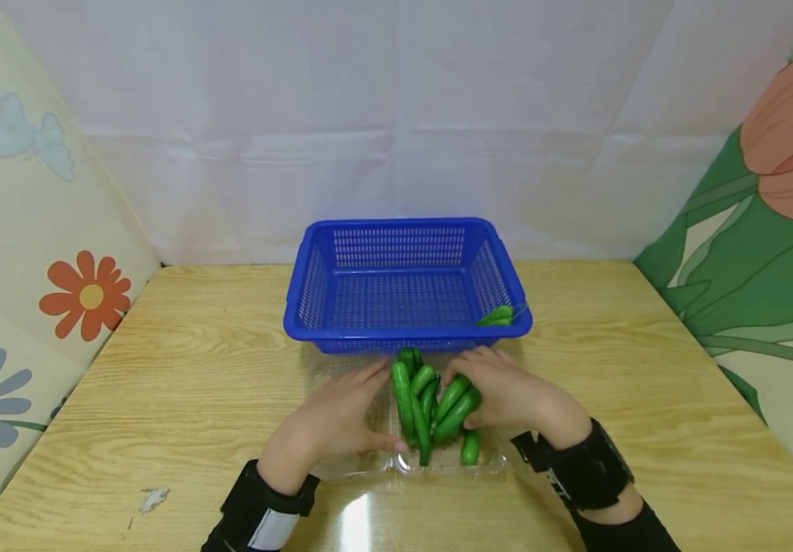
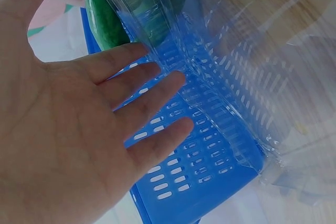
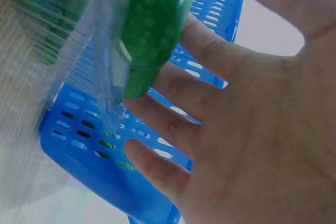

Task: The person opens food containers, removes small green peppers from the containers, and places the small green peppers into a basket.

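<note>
A clear plastic clamshell box (image 1: 358,462) lies unfolded on the table, with a pile of long green vegetables in its right half. Thick ones look like cucumbers (image 1: 457,414); slimmer, curved ones look like chili peppers (image 1: 402,399). My left hand (image 1: 337,418) spans the left side of the pile, its fingers nearly straight and its thumb by the front ends. In the left wrist view, those fingertips reach the clear plastic. My right hand (image 1: 514,395) holds thick cucumbers at the pile's right side, thumb in front and fingers behind. A speckled cucumber (image 3: 152,30) shows beside its fingers.
A blue perforated basket (image 1: 406,335) stands just behind the box, against the white cloth backdrop (image 1: 396,115). Small green pieces (image 1: 496,316) with a thin string lie in its front right corner. Flower-patterned panels flank the wooden table (image 1: 210,368).
</note>
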A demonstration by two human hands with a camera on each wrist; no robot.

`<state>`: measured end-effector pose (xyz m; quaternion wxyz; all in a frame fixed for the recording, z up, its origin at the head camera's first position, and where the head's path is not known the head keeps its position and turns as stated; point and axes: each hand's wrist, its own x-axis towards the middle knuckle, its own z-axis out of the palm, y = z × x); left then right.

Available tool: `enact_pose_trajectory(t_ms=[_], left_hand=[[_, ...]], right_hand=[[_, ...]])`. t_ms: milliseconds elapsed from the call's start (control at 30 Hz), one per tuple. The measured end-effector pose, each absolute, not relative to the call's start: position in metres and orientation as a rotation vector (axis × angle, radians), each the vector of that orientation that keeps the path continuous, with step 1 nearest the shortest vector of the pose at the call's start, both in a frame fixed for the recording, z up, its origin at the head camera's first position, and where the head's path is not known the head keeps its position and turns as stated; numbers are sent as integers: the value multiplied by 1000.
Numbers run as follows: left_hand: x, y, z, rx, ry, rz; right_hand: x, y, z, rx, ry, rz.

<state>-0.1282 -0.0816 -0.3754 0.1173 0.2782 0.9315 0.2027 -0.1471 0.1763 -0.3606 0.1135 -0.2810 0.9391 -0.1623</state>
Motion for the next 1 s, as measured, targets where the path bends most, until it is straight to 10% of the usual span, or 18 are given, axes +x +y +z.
enact_pose_trajectory(t_ms=[1000], left_hand=[[-127, -82, -375, 802, 2720, 571]], right_hand=[[-139, 190, -337, -792, 2817, -567]])
